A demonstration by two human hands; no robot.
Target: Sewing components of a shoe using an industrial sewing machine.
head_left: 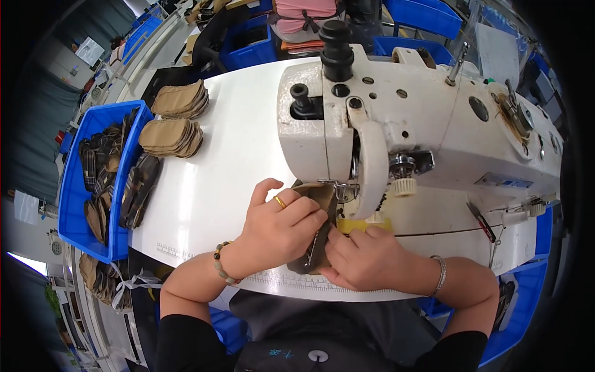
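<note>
A brown fabric piece point(321, 194) lies under the needle area of a white sewing machine point(310, 147), at the table's near edge. Along its dark lower part runs a thin, shiny toothed line that resembles a zipper. My left hand point(279, 226), with a gold ring, pinches the piece from the left, index finger raised. From the right, my right hand point(365, 257) grips the same piece, fingers curled close to the left fingertips. Part of the fabric is hidden beneath both hands.
Two stacks of tan oval fabric pieces point(171, 137) sit at the table's far left. Beside them stands a blue bin point(69, 204) filled with plaid and brown pieces, with a plaid bundle point(140, 189) against it. Red-and-black thread snips point(481, 222) lie right of the machine.
</note>
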